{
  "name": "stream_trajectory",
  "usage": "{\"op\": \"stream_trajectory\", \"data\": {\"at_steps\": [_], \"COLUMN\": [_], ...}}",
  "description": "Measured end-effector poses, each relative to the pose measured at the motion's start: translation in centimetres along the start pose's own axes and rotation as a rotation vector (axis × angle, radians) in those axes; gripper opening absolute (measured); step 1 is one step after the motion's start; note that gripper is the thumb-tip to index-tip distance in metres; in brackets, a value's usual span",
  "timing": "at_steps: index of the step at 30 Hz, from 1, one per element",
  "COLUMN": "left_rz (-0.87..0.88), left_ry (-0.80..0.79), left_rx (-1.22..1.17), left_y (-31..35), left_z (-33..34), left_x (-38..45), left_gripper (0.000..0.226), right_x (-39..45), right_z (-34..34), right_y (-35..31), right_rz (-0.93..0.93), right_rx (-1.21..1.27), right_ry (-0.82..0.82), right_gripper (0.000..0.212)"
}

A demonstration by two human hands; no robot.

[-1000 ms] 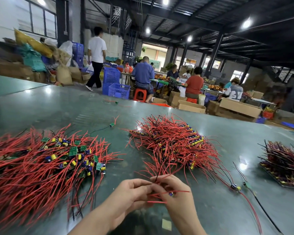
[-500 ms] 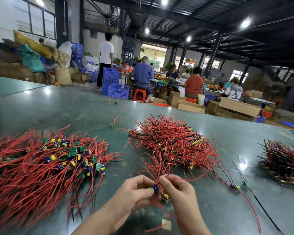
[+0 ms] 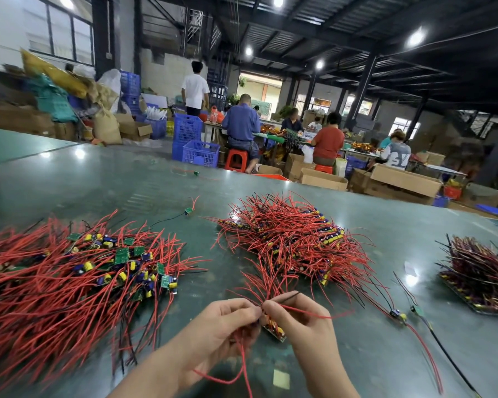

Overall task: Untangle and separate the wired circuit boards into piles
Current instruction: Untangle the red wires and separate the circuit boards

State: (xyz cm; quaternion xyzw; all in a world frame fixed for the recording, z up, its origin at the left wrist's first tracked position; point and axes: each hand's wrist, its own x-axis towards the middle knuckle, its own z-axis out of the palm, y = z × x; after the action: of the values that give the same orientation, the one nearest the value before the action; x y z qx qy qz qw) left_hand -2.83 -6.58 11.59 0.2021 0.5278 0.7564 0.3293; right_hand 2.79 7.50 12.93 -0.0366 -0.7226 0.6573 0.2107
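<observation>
Your worktop point(image 3: 385, 231) is a broad, glossy dark green surface that reflects the ceiling lights. Beyond its far edge, several people sit at benches among cardboard boxes point(image 3: 406, 179) and blue crates point(image 3: 200, 153), and one person in a white shirt point(image 3: 195, 90) stands with their back to you.

The largest heap point(image 3: 69, 282) lies on your left: loose red wires fanned out, with small green boards and yellow and blue components gathered near its middle. A second heap point(image 3: 293, 242), more compact, sits in the centre of the worktop just beyond your hands; its boards line up along the right edge and its red wires trail toward you. A third, darker pile point(image 3: 480, 277) rests at the far right, well apart from the others.

Stray single boards lie loose: two point(image 3: 398, 313) to the right of your hands with red and black leads running toward the near edge, one point(image 3: 188, 210) between the two large heaps, and one point(image 3: 196, 173) far back.

Your left hand point(image 3: 222, 328) has its fingers curled around a bunch of red wires, some of which hang below the palm. Your right hand point(image 3: 299, 320) pinches a wire between thumb and forefinger where it meets the left hand's fingertips. Both hands are held together, touching at the fingertips. A small circuit board point(image 3: 273, 328) hangs between them, just under the pinch point, above the worktop. A red wire and a black wire stick out past your right hand.
</observation>
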Motion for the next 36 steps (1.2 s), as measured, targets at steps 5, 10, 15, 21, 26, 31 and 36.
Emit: {"op": "stream_trajectory", "data": {"at_steps": [5, 10, 15, 21, 26, 31, 36], "left_rz": [0.053, 0.084, 0.097, -0.075, -0.043, -0.057, 0.111], "left_ry": [0.031, 0.115, 0.13, -0.073, -0.089, -0.037, 0.28], "left_rx": [0.031, 0.188, 0.237, 0.184, 0.26, 0.28, 0.793], "left_y": [0.0, -0.1, -0.3, 0.0, -0.1, -0.1, -1.0], "left_z": [0.3, -0.3, -1.1, -1.2, -0.9, -0.8, -1.2], "left_x": [0.0, 0.2, 0.4, 0.2, 0.1, 0.0, 0.8], "left_gripper": [0.024, 0.014, 0.015, 0.021, 0.025, 0.029, 0.038], "right_x": [0.1, 0.3, 0.4, 0.2, 0.4, 0.3, 0.0], "right_z": [-0.5, -1.0, -1.5, -1.1, -1.1, -0.8, 0.2], "right_y": [-0.3, -0.3, -0.4, -0.4, -0.1, 0.0, 0.7], "right_rz": [-0.01, -0.078, 0.036, 0.012, -0.014, -0.051, -0.146], "right_rx": [-0.005, -0.127, -0.137, -0.211, -0.259, -0.309, -0.482], "right_ry": [-0.074, -0.183, -0.123, -0.104, -0.023, 0.0, 0.029], "right_gripper": [0.022, 0.021, 0.017, 0.023, 0.025, 0.025, 0.035]}}
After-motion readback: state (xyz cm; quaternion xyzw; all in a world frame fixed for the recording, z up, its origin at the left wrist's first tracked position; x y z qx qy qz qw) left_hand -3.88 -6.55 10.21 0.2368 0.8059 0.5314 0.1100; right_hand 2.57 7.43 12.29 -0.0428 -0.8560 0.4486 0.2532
